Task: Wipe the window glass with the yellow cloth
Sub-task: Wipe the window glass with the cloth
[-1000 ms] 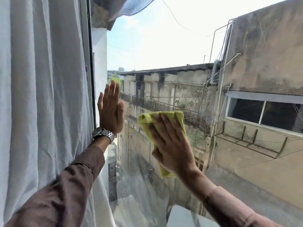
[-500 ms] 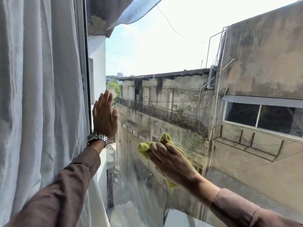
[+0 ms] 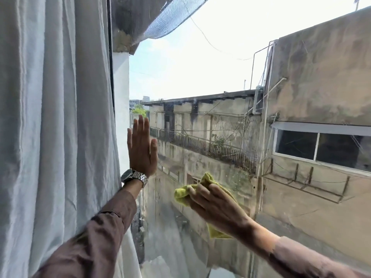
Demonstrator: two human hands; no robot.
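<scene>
The window glass (image 3: 210, 81) fills the middle and right of the view, with buildings seen through it. My right hand (image 3: 216, 207) presses the bunched yellow cloth (image 3: 183, 192) flat against the lower middle of the pane; cloth shows above the fingers and below the wrist, the rest is hidden under the palm. My left hand (image 3: 141, 149) lies flat on the glass near the left frame, fingers straight and pointing up, holding nothing. A metal watch (image 3: 134, 177) sits on that wrist.
A white curtain (image 3: 54, 127) hangs along the left, covering the window's left side down past my left sleeve. The dark window frame (image 3: 110, 57) runs vertically beside it. A reflection of pale fabric shows low in the pane.
My right hand has slid the cloth down the glass, and the cloth went from spread flat to bunched. The left hand stayed flat by the frame.
</scene>
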